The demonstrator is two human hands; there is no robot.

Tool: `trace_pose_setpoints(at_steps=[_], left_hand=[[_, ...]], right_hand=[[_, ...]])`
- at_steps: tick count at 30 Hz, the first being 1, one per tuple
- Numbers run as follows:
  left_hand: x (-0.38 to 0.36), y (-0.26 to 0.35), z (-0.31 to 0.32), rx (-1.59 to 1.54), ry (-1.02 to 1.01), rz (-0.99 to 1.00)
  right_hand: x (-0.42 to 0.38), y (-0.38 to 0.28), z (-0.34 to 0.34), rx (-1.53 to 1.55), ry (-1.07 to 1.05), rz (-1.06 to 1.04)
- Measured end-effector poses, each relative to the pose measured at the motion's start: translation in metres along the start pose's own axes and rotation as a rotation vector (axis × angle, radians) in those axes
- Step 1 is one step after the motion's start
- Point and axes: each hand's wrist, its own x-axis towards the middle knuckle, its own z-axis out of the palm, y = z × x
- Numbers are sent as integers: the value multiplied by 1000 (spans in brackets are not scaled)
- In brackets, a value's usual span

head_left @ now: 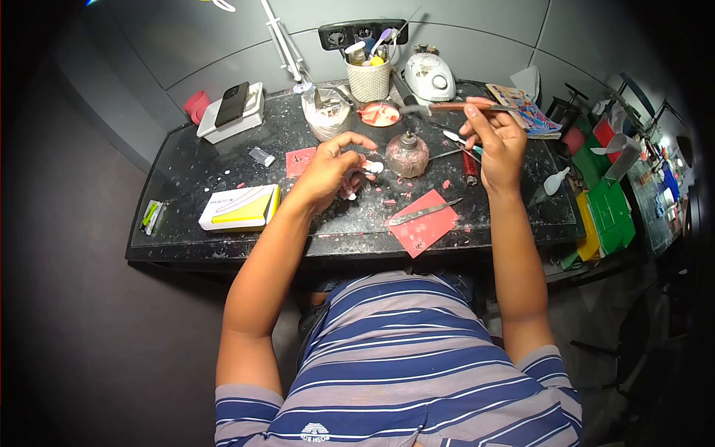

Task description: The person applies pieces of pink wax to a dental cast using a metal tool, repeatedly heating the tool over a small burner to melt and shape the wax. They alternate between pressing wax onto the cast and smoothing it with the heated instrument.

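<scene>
My left hand (334,170) is closed round a small white and pink piece (372,167), left of the glass burner (407,155). Raised at the right, my right hand (494,138) pinches a wooden-handled tool (454,107), whose metal tip points left above the burner. Behind them sits a round dish of pink wax (380,114). Nearer the front edge, a metal knife (424,212) lies across a pink wax sheet (418,237). Another pink sheet (299,162) is partly behind my left hand.
A white and yellow box (240,208) lies at the front left. A phone (232,103) rests on a white case. At the back stand a woven cup of tools (369,80) and a white device (430,77). A magazine (525,112) lies at the back right.
</scene>
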Motion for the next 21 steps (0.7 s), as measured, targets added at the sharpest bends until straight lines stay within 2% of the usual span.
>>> trace_pose_setpoints(at_steps=[8, 16, 21], left_hand=[[4, -5, -4, -51, 6, 23], [1, -3, -3, -79, 8, 19], [1, -1, -1, -100, 11, 1]], right_hand=[[6, 10, 7, -42, -94, 59], [7, 7, -20, 95, 45, 158], [3, 8, -27, 26, 11, 200]])
